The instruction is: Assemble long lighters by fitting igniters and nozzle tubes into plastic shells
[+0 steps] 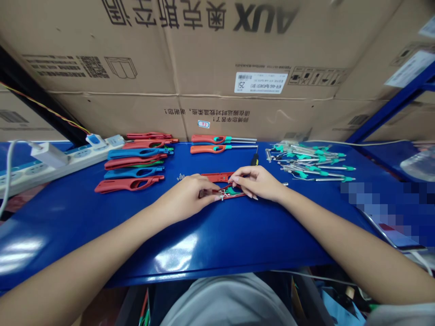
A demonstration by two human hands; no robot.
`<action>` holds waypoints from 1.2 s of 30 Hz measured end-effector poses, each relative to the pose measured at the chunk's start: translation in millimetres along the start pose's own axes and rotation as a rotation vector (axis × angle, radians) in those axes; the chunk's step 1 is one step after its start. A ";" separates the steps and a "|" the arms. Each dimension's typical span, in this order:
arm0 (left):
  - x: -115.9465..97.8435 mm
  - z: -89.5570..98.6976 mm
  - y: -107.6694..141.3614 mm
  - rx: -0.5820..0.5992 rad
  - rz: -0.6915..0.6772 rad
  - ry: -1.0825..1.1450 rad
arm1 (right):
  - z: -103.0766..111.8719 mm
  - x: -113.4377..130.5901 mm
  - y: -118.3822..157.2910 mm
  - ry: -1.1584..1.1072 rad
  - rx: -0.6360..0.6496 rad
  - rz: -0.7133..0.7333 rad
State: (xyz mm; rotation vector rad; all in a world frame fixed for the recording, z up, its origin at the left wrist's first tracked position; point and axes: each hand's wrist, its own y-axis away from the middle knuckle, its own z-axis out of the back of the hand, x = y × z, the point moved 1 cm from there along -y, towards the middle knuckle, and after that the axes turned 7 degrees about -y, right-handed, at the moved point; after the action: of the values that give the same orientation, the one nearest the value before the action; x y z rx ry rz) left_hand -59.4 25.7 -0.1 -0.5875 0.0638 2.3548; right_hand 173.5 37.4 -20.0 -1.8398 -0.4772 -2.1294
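An opened red lighter half-shell (pixel 238 195) lies on the blue table between my hands, with a green trigger (pixel 232 191) and thin white wires in it. My left hand (pixel 188 195) is closed around its left end, thumb along the near edge. At its right side, my right hand (pixel 261 182) is closed with the fingertips on the shell near the trigger; the fingers partly cover what they pinch. Just behind lies another red shell half (pixel 215 177), partly hidden by both hands. Several small springs (pixel 181 177) sit beyond my left hand.
Red and blue lighter shells (pixel 131 184) are stacked at left beside a power strip (pixel 79 158). Two long lighters (pixel 206 149) lie at the back, near a screwdriver (pixel 254 160). Metal tubes with green parts (pixel 319 159) pile up at right. A phone (pixel 396 233) rests on the right edge.
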 end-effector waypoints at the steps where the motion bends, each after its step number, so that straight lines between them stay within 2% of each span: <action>1: -1.2 -0.2 0.5 0.000 0.025 -0.006 | -0.3 1.4 0.1 -0.003 -0.004 -0.004; 4: -5.2 -0.4 2.0 -0.015 0.072 -0.042 | -2.1 5.9 0.9 -0.008 -0.002 -0.012; 8: -7.6 -0.3 3.6 -0.029 0.036 -0.109 | -3.6 9.5 2.0 -0.004 -0.007 -0.013; 19: -7.3 5.2 4.4 0.039 0.021 -0.133 | -2.2 6.1 2.0 0.014 -0.003 -0.014; 23: -7.0 5.9 3.5 0.044 0.032 -0.123 | -0.4 0.9 3.6 0.042 0.076 0.076; 26: -6.4 4.6 2.6 0.036 0.024 -0.123 | 0.5 -0.7 5.8 0.142 0.145 0.201; 31: -6.2 4.4 3.4 0.024 0.011 -0.123 | -0.3 2.0 9.1 0.318 0.198 0.417; 36: -6.1 5.7 3.8 0.034 0.009 -0.114 | -3.3 6.0 12.1 0.451 0.212 0.534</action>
State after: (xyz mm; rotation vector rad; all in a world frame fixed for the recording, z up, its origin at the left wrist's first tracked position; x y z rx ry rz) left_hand -60.2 20.2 7.1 -0.4369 0.0552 2.3860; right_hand 174.9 25.1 -13.7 -1.1520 -0.0823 -1.9368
